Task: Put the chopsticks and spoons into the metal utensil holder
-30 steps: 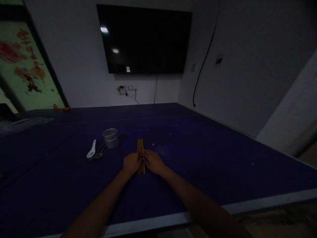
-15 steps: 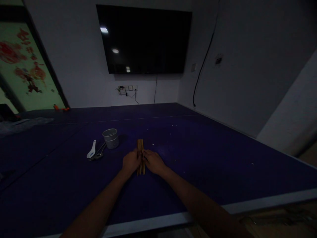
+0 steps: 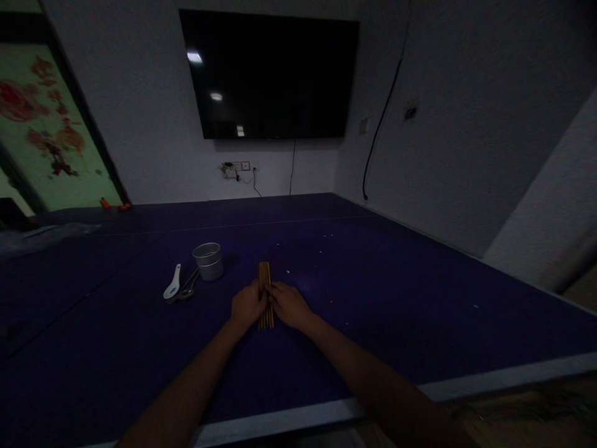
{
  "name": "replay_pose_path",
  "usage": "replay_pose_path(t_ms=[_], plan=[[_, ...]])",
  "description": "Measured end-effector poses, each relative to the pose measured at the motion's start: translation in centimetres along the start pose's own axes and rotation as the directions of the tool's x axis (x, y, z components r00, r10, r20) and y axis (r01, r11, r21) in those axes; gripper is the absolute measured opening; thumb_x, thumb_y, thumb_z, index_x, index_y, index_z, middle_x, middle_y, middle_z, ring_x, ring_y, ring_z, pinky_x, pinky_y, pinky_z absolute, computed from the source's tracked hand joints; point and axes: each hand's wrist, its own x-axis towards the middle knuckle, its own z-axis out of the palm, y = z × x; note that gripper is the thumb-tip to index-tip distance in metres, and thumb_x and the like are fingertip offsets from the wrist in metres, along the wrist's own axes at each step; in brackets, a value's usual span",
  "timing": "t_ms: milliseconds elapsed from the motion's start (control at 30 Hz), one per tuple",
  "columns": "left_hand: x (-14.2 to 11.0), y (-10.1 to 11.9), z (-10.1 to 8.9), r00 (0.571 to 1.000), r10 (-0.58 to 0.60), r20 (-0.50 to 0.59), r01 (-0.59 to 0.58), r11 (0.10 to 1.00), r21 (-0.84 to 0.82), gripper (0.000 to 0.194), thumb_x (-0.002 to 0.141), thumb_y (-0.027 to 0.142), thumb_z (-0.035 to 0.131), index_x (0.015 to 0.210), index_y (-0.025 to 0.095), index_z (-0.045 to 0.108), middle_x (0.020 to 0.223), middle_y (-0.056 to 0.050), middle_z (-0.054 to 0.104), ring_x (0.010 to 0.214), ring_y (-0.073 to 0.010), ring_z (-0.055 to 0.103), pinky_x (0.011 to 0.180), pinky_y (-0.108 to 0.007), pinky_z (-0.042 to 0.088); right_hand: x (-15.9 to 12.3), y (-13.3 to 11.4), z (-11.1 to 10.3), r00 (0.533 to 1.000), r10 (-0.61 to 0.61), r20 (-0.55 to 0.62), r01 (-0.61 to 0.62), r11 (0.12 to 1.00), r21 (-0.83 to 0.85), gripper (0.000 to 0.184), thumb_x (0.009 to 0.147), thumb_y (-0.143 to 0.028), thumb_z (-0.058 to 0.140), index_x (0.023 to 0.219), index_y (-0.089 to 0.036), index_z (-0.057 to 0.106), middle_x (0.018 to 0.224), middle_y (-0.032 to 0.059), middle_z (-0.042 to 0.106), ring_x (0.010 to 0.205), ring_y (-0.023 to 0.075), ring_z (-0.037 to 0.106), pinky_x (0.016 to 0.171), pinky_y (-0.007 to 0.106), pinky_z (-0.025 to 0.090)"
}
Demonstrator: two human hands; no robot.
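A bundle of several brown chopsticks (image 3: 264,272) lies side by side on the dark blue tabletop (image 3: 410,298), pointing away from me. My left hand (image 3: 248,303) grips the bundle from its left side, with the fingers curled against it. From the other side my right hand (image 3: 290,305) presses on the same sticks, its fingers bent together. The two hands nearly meet over the middle of the bundle and cover that stretch; both ends show. Left of them stands a grey metal cup (image 3: 208,261), upright. Beside it lie a white spoon (image 3: 173,284) and metal spoons (image 3: 187,290).
Small white bits (image 3: 288,272) are scattered on the tabletop right of the hands. A clear plastic sheet (image 3: 51,235) and an orange object (image 3: 115,205) lie at the far left. A television (image 3: 275,78) hangs on the wall beyond, and a black cable (image 3: 383,118) hangs at right.
Both hands stay on the chopsticks with hardly any movement. The view has shifted very slightly; the cup and spoons are where they were.
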Motion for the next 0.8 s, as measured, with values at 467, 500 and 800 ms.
replay_pose_path(t_ms=[467, 500, 800], plan=[[-0.08, 0.2, -0.09, 1.0, 0.001, 0.002, -0.001, 1.0, 0.003, 0.031, 0.086, 0.039, 0.032, 0.102, 0.019, 0.05, 0.091, -0.008, 0.066, 0.085, -0.0194, 0.063, 0.066, -0.026, 0.043, -0.04, -0.11, -0.22, 1.0, 0.005, 0.019, -0.004, 1.0, -0.028, 0.038, 0.089, -0.026, 0.036, 0.124, -0.019, 0.049, 0.124, 0.0112, 0.051, 0.117, 0.0218, 0.044, 0.095, 0.038, 0.034], [-0.09, 0.2, -0.1, 1.0, 0.003, 0.002, -0.003, 1.0, 0.003, 0.031, 0.087, 0.039, 0.032, 0.102, 0.019, 0.05, 0.091, -0.008, 0.066, 0.084, -0.0192, 0.063, 0.066, -0.026, 0.043, -0.02, -0.13, -0.23, 1.0, 0.009, 0.021, -0.008, 1.0, -0.03, 0.038, 0.089, -0.026, 0.036, 0.124, -0.018, 0.049, 0.124, 0.0114, 0.051, 0.117, 0.022, 0.044, 0.095, 0.038, 0.034], [-0.1, 0.22, -0.13, 1.0, -0.017, 0.004, 0.017, 1.0, 0.013, 0.032, 0.087, 0.04, 0.031, 0.101, 0.019, 0.051, 0.09, -0.008, 0.066, 0.083, -0.0188, 0.063, 0.066, -0.026, 0.043, -0.07, -0.21, -0.31, 1.0, -0.007, 0.005, 0.007, 1.0, 0.019, 0.037, 0.089, -0.025, 0.036, 0.122, -0.015, 0.05, 0.123, 0.0125, 0.052, 0.117, 0.0213, 0.043, 0.096, 0.036, 0.034]])
